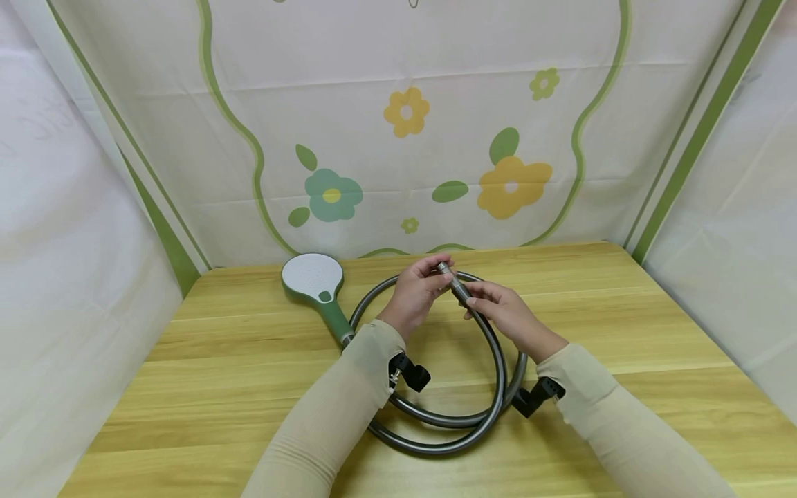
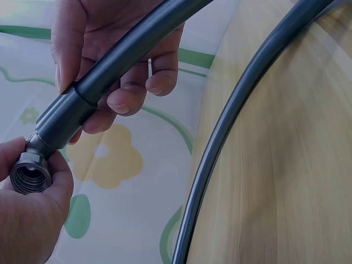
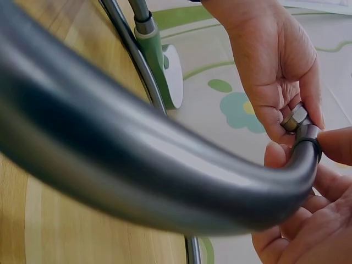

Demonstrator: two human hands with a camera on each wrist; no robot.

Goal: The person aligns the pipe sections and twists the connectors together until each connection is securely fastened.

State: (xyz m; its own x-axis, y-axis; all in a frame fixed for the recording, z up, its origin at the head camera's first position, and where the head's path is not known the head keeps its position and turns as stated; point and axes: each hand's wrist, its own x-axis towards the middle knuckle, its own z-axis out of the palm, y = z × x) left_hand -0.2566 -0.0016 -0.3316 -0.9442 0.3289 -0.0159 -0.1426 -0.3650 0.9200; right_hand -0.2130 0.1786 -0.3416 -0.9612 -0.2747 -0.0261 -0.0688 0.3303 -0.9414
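A grey flexible shower hose [image 1: 500, 363] lies in loops on the table, with one end raised in both hands. My left hand [image 1: 414, 294] pinches the metal nut [image 2: 31, 171] at that end between thumb and finger. The left wrist view shows the nut's threaded opening. Just below it, my right hand [image 1: 509, 312] holds the hose's end sleeve [image 2: 66, 118] between thumb and fingers. To the left lies a green handheld shower head [image 1: 336, 319] with a white face, joined to the hose's other end. My left forearm covers part of the hose.
The wooden table [image 1: 205, 387] runs back to a white cloth backdrop [image 1: 373, 41] with printed flowers. Cloth walls stand at both sides. Black camera mounts [image 1: 414, 373] sit on both wrists, close above the hose loops.
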